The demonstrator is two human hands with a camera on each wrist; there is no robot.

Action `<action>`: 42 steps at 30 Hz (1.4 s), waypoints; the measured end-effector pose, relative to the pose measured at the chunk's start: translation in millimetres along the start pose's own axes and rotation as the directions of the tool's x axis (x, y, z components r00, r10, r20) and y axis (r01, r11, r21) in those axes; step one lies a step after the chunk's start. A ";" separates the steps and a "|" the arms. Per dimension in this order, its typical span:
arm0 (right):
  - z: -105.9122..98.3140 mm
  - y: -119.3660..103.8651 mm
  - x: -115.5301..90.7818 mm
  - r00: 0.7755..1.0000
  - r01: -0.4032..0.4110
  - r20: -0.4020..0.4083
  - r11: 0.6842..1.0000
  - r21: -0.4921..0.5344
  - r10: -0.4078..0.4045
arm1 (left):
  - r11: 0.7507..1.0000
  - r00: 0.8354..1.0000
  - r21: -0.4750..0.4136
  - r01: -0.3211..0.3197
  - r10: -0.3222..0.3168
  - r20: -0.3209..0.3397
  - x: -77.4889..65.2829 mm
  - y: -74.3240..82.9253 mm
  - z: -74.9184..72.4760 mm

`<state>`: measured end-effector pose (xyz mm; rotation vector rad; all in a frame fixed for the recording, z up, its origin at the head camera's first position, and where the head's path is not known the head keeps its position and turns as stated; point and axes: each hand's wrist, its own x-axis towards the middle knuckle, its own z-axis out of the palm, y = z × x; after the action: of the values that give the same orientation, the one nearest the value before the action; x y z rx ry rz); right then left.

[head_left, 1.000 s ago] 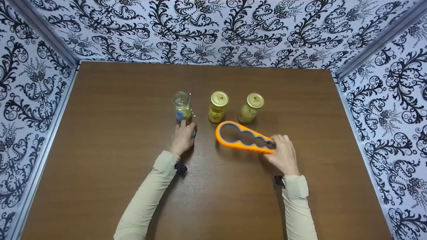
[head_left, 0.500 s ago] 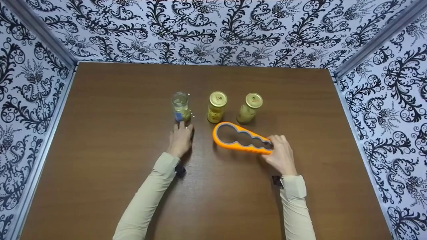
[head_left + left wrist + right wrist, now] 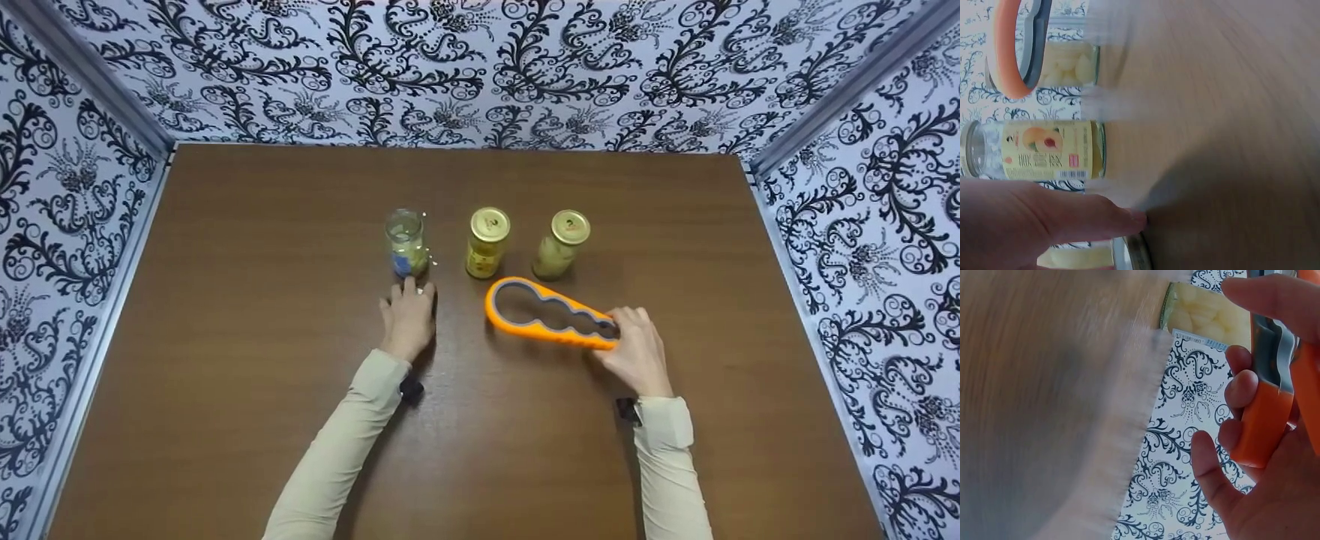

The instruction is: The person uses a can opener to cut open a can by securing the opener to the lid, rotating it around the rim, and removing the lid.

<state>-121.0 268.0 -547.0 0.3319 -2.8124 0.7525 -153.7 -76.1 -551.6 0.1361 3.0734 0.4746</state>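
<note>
My left hand (image 3: 409, 321) rests low on the table just in front of an open glass jar (image 3: 406, 251) with pale contents and a blue label. In the left wrist view a metal jar lid (image 3: 1140, 254) lies at table level by my thumb; my fingers appear to hold its rim, though most of them are hidden. My right hand (image 3: 636, 351) grips the narrow end of an orange jar opener (image 3: 525, 329) with a grey scalloped inside. The opener's wide loop hangs in front of two capped jars, a yellow-labelled middle jar (image 3: 484, 259) and a right jar (image 3: 554, 255).
All three jars stand upright in a row on the brown table (image 3: 300, 195). Small whitish specks (image 3: 433, 256) lie right of the open jar. Patterned wall panels (image 3: 480, 75) enclose the table at the back and both sides.
The left hand has lowered slightly; the bluish lid edge that showed beside it a second ago is now hidden in the head view. The right hand and jar opener have hardly moved.
</note>
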 end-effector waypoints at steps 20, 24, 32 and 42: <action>-5.3 6.5 -0.4 1.000 -0.021 -0.011 1.000 0.001 0.021 | 0.854 0.998 -0.519 -0.031 0.001 -0.057 54.1 22.1 10.0; -4.7 7.8 -2.0 1.000 -0.028 -0.004 1.000 -0.010 0.028 | 0.821 0.999 -0.570 -0.046 0.041 -0.021 70.1 25.5 14.7; -6.6 8.4 -5.3 0.999 -0.036 -0.009 0.999 -0.008 0.036 | 0.685 0.999 -0.727 -0.041 0.029 -0.029 93.9 33.1 28.0; -14.0 11.7 -7.0 0.999 -0.040 -0.024 0.999 -0.017 0.039 | 0.632 0.998 -0.773 -0.060 0.028 -0.055 98.9 36.4 28.3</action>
<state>-115.4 286.2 -542.3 0.2637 -2.8088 0.7353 -248.0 -24.0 -569.1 0.1705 2.5777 1.7539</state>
